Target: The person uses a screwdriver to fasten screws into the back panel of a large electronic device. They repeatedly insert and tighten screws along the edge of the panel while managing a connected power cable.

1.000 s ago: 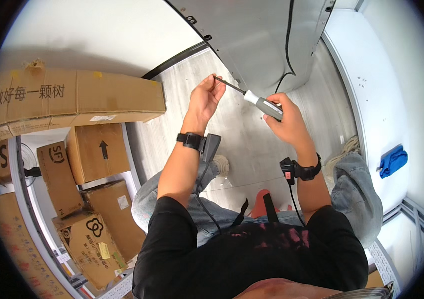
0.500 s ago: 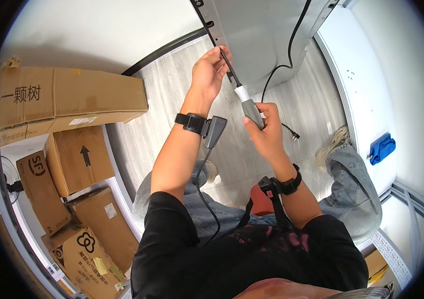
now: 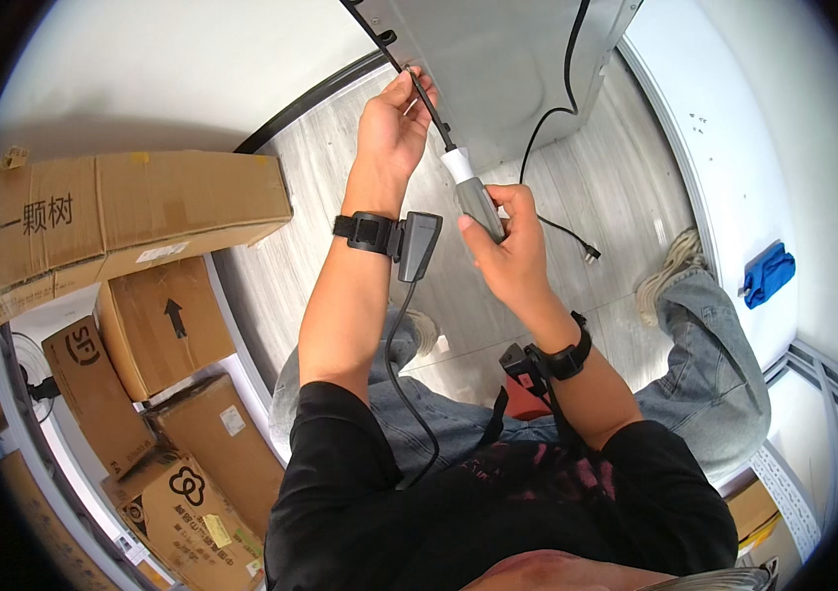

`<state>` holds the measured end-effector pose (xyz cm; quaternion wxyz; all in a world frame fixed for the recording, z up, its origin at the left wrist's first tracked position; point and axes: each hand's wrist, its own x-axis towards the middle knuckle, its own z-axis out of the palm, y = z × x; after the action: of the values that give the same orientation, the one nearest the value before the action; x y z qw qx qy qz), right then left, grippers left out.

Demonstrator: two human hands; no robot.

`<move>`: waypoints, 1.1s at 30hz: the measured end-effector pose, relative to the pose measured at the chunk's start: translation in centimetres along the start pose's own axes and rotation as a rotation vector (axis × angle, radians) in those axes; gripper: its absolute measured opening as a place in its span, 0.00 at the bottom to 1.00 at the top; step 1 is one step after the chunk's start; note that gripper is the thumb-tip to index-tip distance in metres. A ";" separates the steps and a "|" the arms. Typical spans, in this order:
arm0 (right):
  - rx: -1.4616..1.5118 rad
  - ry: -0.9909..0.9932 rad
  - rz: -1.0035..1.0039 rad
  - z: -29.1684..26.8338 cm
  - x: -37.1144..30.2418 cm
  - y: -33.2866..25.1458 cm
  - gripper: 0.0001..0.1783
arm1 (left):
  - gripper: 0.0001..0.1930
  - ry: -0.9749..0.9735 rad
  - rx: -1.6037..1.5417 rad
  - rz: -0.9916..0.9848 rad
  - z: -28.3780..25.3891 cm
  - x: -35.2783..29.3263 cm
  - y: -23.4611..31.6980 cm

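A screwdriver (image 3: 472, 192) with a grey and white handle and a long dark shaft slants up and to the left. My right hand (image 3: 515, 251) is closed around its handle, thumb laid along the side. Near the far end of the shaft, the thumb and fingers of my left hand (image 3: 391, 128) pinch together around it. That end meets the left edge of a grey metal panel (image 3: 488, 74), part of a large cabinet-like body. My left fingertips partly cover the screwdriver's tip, and whether a screw is there I cannot make out.
A black power cord (image 3: 527, 148) hangs down the panel, its plug (image 3: 591, 253) on the wood-look floor (image 3: 281, 236). Cardboard boxes (image 3: 193, 207) are stacked at left. A blue cloth-like item (image 3: 770, 275) lies on the white surface at right. A cable (image 3: 391, 369) runs from my left wrist device.
The panel, screwdriver and both hands appear slightly farther up and left, as the whole view has shifted. Both hands keep their hold on the screwdriver.
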<state>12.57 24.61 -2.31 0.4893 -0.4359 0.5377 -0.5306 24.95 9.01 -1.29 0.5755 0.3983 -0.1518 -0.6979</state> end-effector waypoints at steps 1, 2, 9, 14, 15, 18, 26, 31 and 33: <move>-0.002 0.000 -0.007 0.1 0.1 0.0 0.20 | 0.09 0.007 0.007 0.001 0.1 0.0 0.0; -0.010 0.002 -0.004 0.1 0.2 0.1 0.20 | 0.09 0.013 0.013 0.002 0.1 0.0 0.0; 0.000 0.005 0.039 0.1 0.5 -0.4 0.19 | 0.09 0.058 -0.021 0.011 -0.1 0.6 -0.2; -0.007 0.013 0.024 0.0 0.6 -0.5 0.19 | 0.09 0.044 -0.012 0.013 -0.1 0.6 -0.1; -0.010 0.017 0.016 0.1 0.6 -0.5 0.19 | 0.09 0.044 -0.010 0.012 -0.1 0.6 -0.1; -0.008 0.020 0.013 0.2 0.5 -0.6 0.18 | 0.09 0.054 -0.011 0.011 -0.1 0.6 -0.1; 0.013 0.028 0.046 0.3 0.4 -0.8 0.18 | 0.08 0.063 -0.033 -0.022 0.2 0.5 0.0; 0.008 0.040 0.018 0.5 0.5 -0.8 0.18 | 0.08 0.073 -0.022 -0.027 0.3 0.4 0.1; 0.017 0.038 0.043 0.5 0.5 -1.3 0.18 | 0.08 0.081 0.002 -0.034 0.4 0.3 0.3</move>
<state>12.91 24.02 -1.03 0.4940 -0.4098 0.5516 -0.5327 24.82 8.58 -0.96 0.5690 0.4292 -0.1223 -0.6907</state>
